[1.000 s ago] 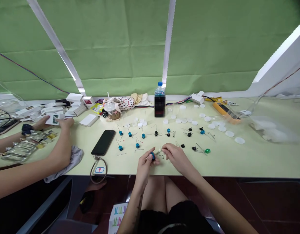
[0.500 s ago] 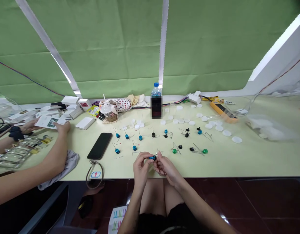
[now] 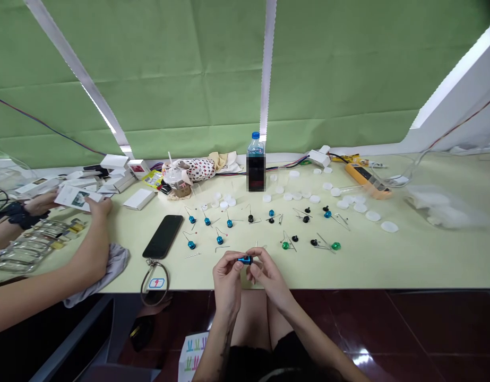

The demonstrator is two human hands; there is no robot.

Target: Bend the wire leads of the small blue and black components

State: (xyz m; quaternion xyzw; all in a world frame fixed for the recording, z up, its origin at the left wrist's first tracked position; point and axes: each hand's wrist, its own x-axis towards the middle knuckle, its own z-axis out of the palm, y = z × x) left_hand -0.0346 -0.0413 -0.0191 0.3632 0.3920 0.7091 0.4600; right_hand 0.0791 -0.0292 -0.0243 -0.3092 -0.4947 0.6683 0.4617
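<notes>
A small blue cylindrical component (image 3: 245, 260) lies level between my hands, just above the table's front edge. My left hand (image 3: 228, 278) grips its left end. My right hand (image 3: 268, 273) pinches its right end, and the fingertips hide any wire there. Thin wire leads stand just behind it. Farther back, several blue components (image 3: 220, 240) with wire leads, black ones (image 3: 306, 218) and green ones (image 3: 285, 245) lie spread over the pale table (image 3: 428, 260).
A co-worker's hands (image 3: 98, 208) hold a printed card (image 3: 76, 198) at the left. A black phone (image 3: 163, 236), a key ring (image 3: 155, 282) and a grey cloth (image 3: 111, 268) lie there too. Behind stand white caps (image 3: 292, 196), a water bottle (image 3: 255, 144) and a yellow multimeter (image 3: 366, 179).
My right hand has closed in from the right onto the blue component, which now lies level rather than upright in my left hand. The co-worker's hands have shifted slightly along the card.
</notes>
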